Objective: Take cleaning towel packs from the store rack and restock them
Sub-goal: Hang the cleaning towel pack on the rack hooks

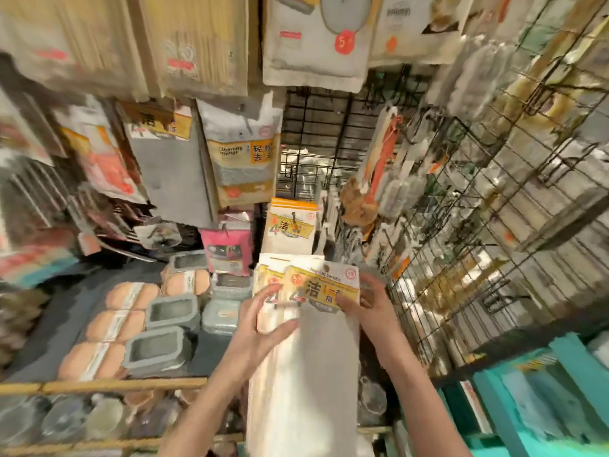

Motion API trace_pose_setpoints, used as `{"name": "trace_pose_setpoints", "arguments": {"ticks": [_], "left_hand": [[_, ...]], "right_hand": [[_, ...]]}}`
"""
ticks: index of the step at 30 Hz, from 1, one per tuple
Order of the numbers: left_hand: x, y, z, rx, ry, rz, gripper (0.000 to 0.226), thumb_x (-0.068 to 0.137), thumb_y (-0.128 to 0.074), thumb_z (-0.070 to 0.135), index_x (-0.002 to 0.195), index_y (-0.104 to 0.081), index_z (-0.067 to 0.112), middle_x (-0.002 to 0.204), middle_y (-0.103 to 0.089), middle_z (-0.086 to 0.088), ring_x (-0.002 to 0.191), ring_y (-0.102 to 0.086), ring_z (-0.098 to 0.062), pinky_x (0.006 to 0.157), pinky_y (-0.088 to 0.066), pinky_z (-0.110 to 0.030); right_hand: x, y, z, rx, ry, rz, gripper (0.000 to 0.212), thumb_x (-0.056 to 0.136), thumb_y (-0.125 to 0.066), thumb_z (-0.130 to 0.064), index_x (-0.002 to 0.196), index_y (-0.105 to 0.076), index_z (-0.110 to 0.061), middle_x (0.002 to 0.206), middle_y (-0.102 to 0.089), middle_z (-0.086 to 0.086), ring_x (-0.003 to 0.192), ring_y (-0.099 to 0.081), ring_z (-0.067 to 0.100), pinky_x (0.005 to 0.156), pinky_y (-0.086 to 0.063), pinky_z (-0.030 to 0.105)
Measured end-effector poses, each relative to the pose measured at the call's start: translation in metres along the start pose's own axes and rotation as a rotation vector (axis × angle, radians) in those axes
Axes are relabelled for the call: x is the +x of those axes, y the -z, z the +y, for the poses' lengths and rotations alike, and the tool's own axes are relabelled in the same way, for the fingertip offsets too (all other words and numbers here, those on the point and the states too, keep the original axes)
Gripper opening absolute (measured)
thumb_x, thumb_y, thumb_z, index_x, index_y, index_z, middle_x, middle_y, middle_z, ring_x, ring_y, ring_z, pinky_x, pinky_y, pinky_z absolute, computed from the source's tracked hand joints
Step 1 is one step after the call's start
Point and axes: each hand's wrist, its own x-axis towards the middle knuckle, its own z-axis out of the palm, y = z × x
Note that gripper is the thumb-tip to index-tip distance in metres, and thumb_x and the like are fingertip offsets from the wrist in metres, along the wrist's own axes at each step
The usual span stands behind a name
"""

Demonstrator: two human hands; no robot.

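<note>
Towel packs (306,341) fill both my hands: left hand (260,328) curls round their left edge, right hand (369,308) pinches the yellow label.

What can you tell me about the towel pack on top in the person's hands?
The top towel pack is long, flat and white, with a yellow label card bearing big dark characters and a hang hole. It lies on more packs just like it. The left hand holds the stack's left side; the right hand pinches the label's right edge.

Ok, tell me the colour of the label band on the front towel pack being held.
Yellow label band, head view.
</note>
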Motion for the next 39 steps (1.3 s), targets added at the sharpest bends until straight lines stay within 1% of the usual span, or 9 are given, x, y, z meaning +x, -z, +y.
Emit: {"name": "trace_pose_setpoints", "arguments": {"ticks": [6,10,14,18,22,27,31,35,39], "left_hand": [[0.014,0.009,-0.007,-0.002,0.098,0.127,0.063,0.065,-0.079,0.053,0.121,-0.049,0.048,0.136,-0.038,0.014,0.126,-0.038,-0.006,0.1,-0.03,-0.025],[0.031,0.016,-0.012,0.018,0.098,0.159,0.065,0.056,-0.071,0.061,0.116,-0.049,0.051,0.134,-0.039,0.012,0.126,-0.039,-0.008,0.104,-0.031,-0.028],[0.045,0.025,-0.015,0.01,0.072,0.193,0.056,0.066,-0.072,0.047,0.118,-0.052,0.048,0.13,-0.042,0.015,0.116,-0.04,0.014,0.103,-0.029,-0.023],[0.06,0.037,-0.02,0.054,0.027,0.239,0.052,0.078,-0.078,0.025,0.11,-0.053,0.055,0.118,-0.038,0.024,0.099,-0.032,0.037,0.086,-0.026,0.006],[0.069,0.049,-0.022,0.082,0.012,0.282,0.053,0.083,-0.072,0.015,0.115,-0.048,0.049,0.117,-0.034,0.025,0.096,-0.031,0.038,0.085,-0.029,-0.002],[0.071,0.062,-0.022,0.097,0.001,0.313,0.063,0.082,-0.073,0.018,0.1,-0.046,0.072,0.117,-0.037,0.021,0.101,-0.033,0.031,0.087,-0.028,-0.007],[0.068,0.069,-0.021,0.1,0.022,0.334,0.056,0.081,-0.073,0.018,0.107,-0.049,0.062,0.126,-0.038,0.007,0.108,-0.041,0.005,0.096,-0.028,-0.018],[0.064,0.076,-0.02,0.136,0.038,0.355,0.065,0.08,-0.074,0.02,0.096,-0.044,0.075,0.123,-0.038,0.004,0.117,-0.035,-0.009,0.099,-0.029,-0.028],[0.062,0.083,-0.021,0.153,0.053,0.382,0.067,0.079,-0.074,0.02,0.095,-0.043,0.077,0.124,-0.037,0.001,0.116,-0.036,-0.014,0.105,-0.03,-0.035]], "right_hand": [[0.048,-0.018,0.011,-0.063,0.1,-0.162,0.063,0.081,-0.068,0.001,0.132,-0.041,-0.026,0.12,-0.059,0.006,0.105,-0.059,0.021,0.078,-0.055,0.033],[0.074,-0.035,0.016,-0.081,0.129,-0.176,0.054,0.081,-0.066,0.002,0.124,-0.047,-0.023,0.123,-0.058,0.007,0.106,-0.059,0.025,0.066,-0.051,0.015],[0.095,-0.046,0.016,-0.04,0.119,-0.163,0.043,0.083,-0.058,0.012,0.108,-0.053,-0.023,0.118,-0.058,0.012,0.099,-0.059,0.022,0.06,-0.048,0.013],[0.116,-0.052,0.013,-0.01,0.156,-0.152,0.042,0.083,-0.054,0.017,0.1,-0.054,-0.021,0.116,-0.058,0.015,0.089,-0.06,0.016,0.057,-0.049,0.014],[0.137,-0.06,0.015,-0.009,0.148,-0.134,0.038,0.086,-0.057,0.008,0.11,-0.054,-0.021,0.117,-0.06,0.009,0.098,-0.06,0.021,0.065,-0.051,0.019],[0.16,-0.072,0.025,-0.014,0.164,-0.102,0.044,0.085,-0.058,0.006,0.103,-0.055,-0.034,0.125,-0.057,0.005,0.108,-0.058,0.023,0.076,-0.051,0.03],[0.17,-0.074,0.032,-0.001,0.128,-0.049,0.04,0.086,-0.053,0.01,0.11,-0.054,-0.023,0.127,-0.055,0.005,0.109,-0.057,0.022,0.07,-0.049,0.019],[0.178,-0.082,0.035,-0.105,0.183,-0.03,0.035,0.085,-0.05,0.014,0.109,-0.054,-0.01,0.126,-0.049,0.0,0.108,-0.048,0.012,0.067,-0.044,0.003],[0.193,-0.088,0.042,-0.159,0.196,0.003,0.037,0.083,-0.049,0.016,0.104,-0.054,-0.014,0.119,-0.049,-0.005,0.109,-0.049,0.013,0.078,-0.048,0.013]]}}
